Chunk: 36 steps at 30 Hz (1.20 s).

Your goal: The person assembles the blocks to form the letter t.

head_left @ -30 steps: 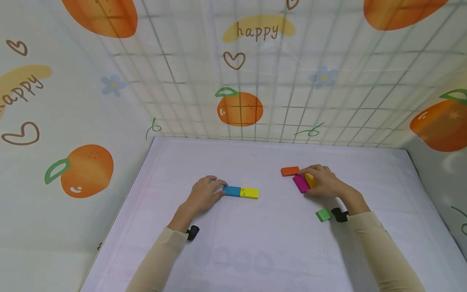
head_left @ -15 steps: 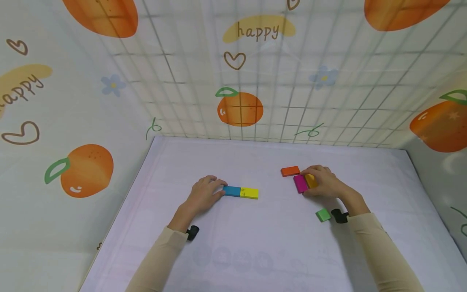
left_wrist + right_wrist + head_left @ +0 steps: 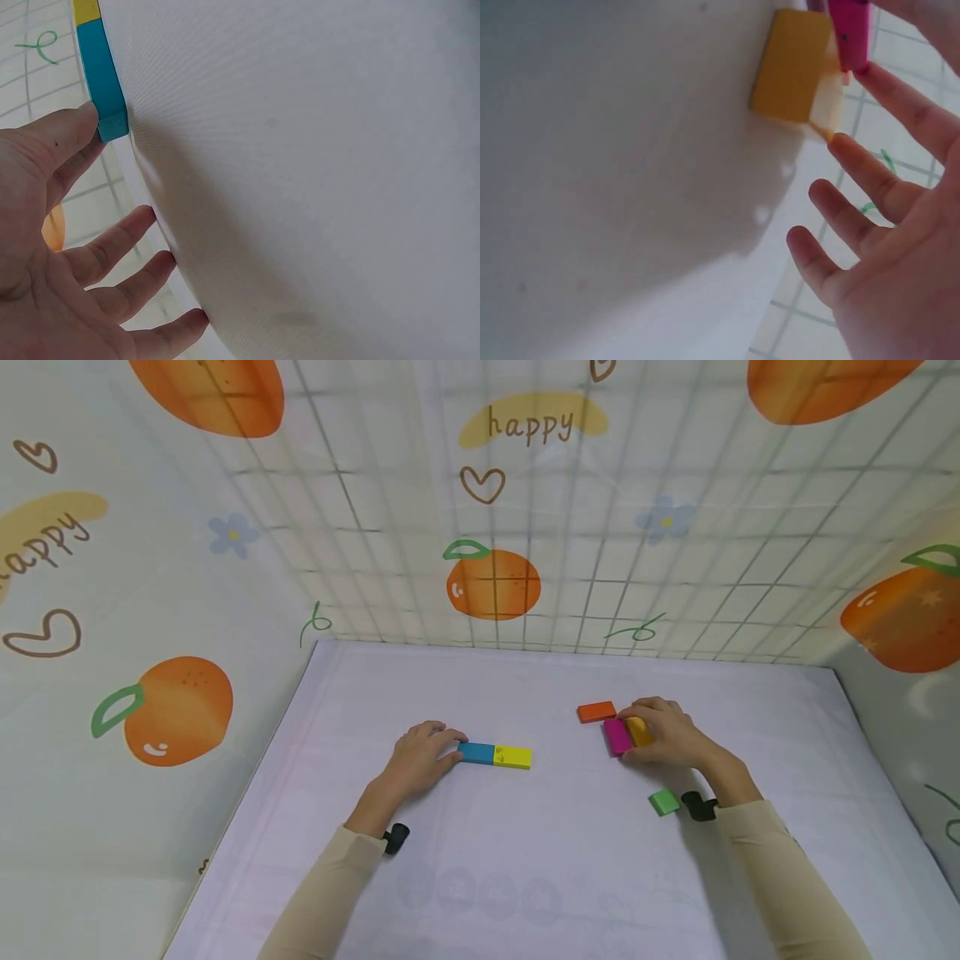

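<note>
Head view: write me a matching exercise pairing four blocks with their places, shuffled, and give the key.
Column one
1. Blue flat rectangular block
2. Orange-red flat rectangular block
3. Light green small flat block
4. Magenta flat rectangular block

Column two
A. Lowest of all the blocks in the picture
B. Side by side with the amber block, at the right hand's fingertips
C. End to end with the yellow rectangular block, at the left hand's fingertips
D. Highest of all the blocks in the picture

Pairs: 1-C, 2-D, 3-A, 4-B
</note>
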### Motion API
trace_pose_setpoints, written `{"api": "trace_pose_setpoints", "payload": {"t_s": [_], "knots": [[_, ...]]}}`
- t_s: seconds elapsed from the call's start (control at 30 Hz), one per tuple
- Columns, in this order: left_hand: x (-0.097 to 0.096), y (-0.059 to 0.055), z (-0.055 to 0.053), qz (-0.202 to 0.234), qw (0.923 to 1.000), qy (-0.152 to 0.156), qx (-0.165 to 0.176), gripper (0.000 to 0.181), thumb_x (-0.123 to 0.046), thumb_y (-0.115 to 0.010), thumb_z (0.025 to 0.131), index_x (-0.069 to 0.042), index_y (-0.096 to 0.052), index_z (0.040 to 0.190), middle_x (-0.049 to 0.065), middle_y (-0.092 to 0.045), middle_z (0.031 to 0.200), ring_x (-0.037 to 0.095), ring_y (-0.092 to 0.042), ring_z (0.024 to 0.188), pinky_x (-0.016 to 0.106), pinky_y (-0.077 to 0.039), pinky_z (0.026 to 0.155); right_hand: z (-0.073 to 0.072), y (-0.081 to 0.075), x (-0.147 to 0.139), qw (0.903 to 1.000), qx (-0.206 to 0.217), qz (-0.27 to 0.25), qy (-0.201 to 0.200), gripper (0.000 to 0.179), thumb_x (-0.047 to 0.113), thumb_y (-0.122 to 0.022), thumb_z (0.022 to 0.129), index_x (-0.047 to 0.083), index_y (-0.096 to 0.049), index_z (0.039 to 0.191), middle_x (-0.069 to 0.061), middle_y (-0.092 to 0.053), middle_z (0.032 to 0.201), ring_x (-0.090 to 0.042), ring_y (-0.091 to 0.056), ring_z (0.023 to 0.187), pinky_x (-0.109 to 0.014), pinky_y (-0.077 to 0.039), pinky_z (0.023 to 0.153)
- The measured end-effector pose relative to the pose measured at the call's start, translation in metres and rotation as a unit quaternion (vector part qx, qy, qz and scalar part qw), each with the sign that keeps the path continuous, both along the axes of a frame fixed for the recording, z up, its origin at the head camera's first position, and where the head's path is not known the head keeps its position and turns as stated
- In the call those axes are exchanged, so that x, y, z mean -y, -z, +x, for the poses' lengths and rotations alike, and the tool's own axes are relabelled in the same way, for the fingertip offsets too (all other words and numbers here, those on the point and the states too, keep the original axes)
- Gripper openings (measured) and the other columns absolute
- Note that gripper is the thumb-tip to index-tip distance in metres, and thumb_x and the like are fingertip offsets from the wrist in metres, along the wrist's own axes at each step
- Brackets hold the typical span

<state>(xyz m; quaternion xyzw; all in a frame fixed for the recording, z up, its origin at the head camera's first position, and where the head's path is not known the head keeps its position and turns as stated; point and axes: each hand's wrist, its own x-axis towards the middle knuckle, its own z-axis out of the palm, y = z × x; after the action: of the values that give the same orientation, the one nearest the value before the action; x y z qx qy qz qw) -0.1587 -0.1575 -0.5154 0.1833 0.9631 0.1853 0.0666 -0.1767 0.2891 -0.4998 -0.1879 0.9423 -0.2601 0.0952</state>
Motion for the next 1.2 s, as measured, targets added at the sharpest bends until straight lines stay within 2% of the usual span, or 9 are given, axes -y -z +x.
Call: {"api": "trace_pose_setpoints", "payload": {"t_s": [0.33,0.53,0.87,1.2], "knots": [[0.001,0.002,-0.001,0.002,1.0,-0.001,-0.005,0.031,-0.036,-0.065,0.098,-0.031,-0.065,0.129,0.012,-0.051,0.142,0.034,-0.042,0.134,0.059,-0.034,0.107,0.0,-0.002,0.012,0.9997,-0.018,-0.015,-0.003,0.061,0.031,-0.087,0.078,0.011,-0.063,0.131,-0.021,-0.046,0.142,-0.042,-0.036,0.129,-0.067,-0.033,0.1],[0.001,0.002,-0.001,0.003,1.0,-0.002,-0.008,0.031,-0.035,-0.065,0.098,-0.031,-0.065,0.129,0.012,-0.051,0.142,0.034,-0.042,0.134,0.059,-0.034,0.107,0.0,-0.005,0.025,0.9988,-0.023,-0.042,-0.009,0.061,0.033,-0.087,0.078,0.009,-0.064,0.129,-0.02,-0.048,0.139,-0.041,-0.037,0.129,-0.065,-0.03,0.098],[0.0,0.0,0.001,0.005,1.0,0.0,-0.006,0.031,-0.035,-0.065,0.099,-0.03,-0.065,0.13,0.013,-0.051,0.143,0.035,-0.043,0.134,0.06,-0.034,0.107,-0.003,-0.004,0.051,0.9964,-0.037,-0.075,-0.017,0.064,0.032,-0.089,0.075,0.012,-0.065,0.131,-0.009,-0.059,0.124,-0.031,-0.044,0.122,-0.054,-0.032,0.094],[-0.002,-0.004,0.003,0.012,0.9999,-0.004,-0.003,0.031,-0.033,-0.066,0.098,-0.029,-0.066,0.129,0.014,-0.051,0.143,0.036,-0.042,0.134,0.061,-0.033,0.107,-0.009,-0.006,0.073,0.9966,-0.063,-0.048,-0.024,0.061,0.034,-0.087,0.076,0.006,-0.064,0.125,-0.011,-0.061,0.12,-0.032,-0.052,0.112,-0.057,-0.041,0.092]]}}
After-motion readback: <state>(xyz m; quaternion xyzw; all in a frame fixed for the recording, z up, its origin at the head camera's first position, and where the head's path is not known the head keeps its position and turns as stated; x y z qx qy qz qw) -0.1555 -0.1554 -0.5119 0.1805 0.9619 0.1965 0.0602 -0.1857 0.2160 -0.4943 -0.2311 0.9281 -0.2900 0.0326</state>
